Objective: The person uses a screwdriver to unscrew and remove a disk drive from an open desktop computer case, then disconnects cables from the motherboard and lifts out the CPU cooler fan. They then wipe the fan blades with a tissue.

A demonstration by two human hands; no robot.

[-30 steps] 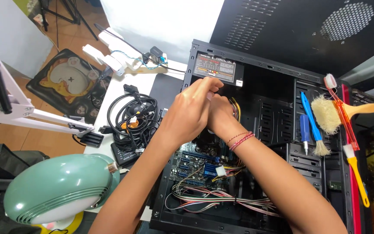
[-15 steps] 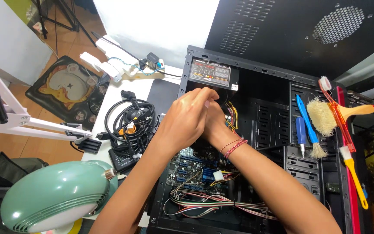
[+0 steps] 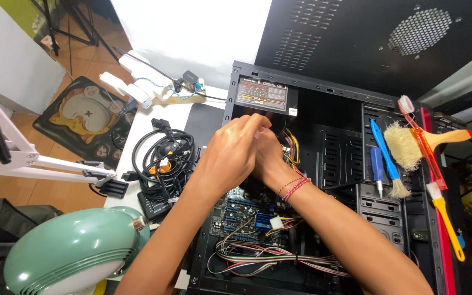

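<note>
Head view: both bare hands work inside the open black metal computer case (image 3: 323, 93), which lies on its side. The left hand (image 3: 230, 158) lies on top, its back to the camera, knuckles bent and fingers (image 3: 252, 124) curled down and drawn together, their tips pointing toward the grey box-shaped power supply with a printed label (image 3: 263, 97). That supply sits just beyond the fingertips, in the far corner of the case, with its long axis running across the line of the fingers. What the fingertips press or pinch is hidden beneath the hand, so I cannot tell whether they grip anything.

The right hand (image 3: 269, 155) sits touching and partly under the left, a red thread bracelet (image 3: 295, 188) on its wrist; its fingers are covered, so their state cannot be told. A bundle of yellow and black wires (image 3: 292, 147) emerges just beside the right hand, on the side away from the left, and runs up toward the supply. Of the two, the left hand's fingertips are nearer the supply.

Behind the wrists, toward the person, lies the blue-slotted green motherboard (image 3: 241, 216) with flat striped ribbon cables (image 3: 279, 257). Well off to the right-hand side lie a blue-handled screwdriver (image 3: 379, 164) and a wooden-handled bristle brush (image 3: 411, 145). Off to the left-hand side, outside the case, rests a coil of black power cables (image 3: 165, 158).
</note>
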